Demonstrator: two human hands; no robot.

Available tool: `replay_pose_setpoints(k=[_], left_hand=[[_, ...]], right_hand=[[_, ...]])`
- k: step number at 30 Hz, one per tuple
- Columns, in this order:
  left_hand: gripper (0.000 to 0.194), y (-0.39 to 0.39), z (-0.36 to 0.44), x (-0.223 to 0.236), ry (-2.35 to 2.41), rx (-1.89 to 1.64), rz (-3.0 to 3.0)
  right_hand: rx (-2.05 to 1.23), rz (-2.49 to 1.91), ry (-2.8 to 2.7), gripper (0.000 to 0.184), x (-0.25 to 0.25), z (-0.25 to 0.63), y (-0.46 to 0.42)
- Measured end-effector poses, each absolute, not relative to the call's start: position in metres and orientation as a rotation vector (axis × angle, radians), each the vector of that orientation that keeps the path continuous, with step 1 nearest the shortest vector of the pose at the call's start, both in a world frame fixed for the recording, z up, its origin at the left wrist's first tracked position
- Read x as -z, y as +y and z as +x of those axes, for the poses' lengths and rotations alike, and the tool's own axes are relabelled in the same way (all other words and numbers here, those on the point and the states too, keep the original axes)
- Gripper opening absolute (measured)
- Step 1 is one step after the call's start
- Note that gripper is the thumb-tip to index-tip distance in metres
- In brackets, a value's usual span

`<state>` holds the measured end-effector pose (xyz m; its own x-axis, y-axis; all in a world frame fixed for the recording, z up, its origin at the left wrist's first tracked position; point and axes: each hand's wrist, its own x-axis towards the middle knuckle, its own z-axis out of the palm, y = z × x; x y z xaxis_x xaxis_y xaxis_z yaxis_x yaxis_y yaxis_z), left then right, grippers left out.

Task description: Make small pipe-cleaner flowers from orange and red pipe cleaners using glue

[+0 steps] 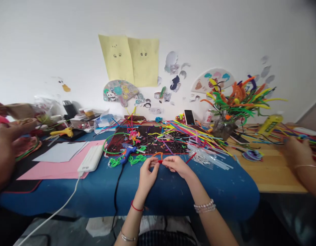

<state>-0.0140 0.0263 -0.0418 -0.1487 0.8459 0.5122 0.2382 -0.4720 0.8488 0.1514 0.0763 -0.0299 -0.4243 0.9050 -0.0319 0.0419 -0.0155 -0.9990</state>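
Observation:
Pinched between the fingertips of both hands is a red pipe cleaner, held low over the front of the blue-covered table. My left hand grips it from the left, and my right hand from the right. A red length shows beyond my right hand; whether it is the same piece I cannot tell. An orange pipe cleaner curves just behind my fingers. To the left lie twisted green pipe cleaner shapes and a blue glue gun with a black cord.
Loose pipe cleaners cover the dark mat. Clear glue sticks lie right of my hands. A white power bank rests on pink paper. Other people's hands work at the far left and far right.

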Motion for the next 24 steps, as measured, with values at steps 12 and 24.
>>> replay_pose_setpoints(k=[12,24], left_hand=[[0.012,0.007,-0.022,0.051,1.524,-1.777,1.933],[0.019,0.006,-0.025,0.048,1.462,-1.505,2.139]], right_hand=[[-1.366,-1.072,-1.738,0.026,0.029,0.145,0.069],[-1.327,-0.987,-1.824,0.025,0.036,0.147,0.072]])
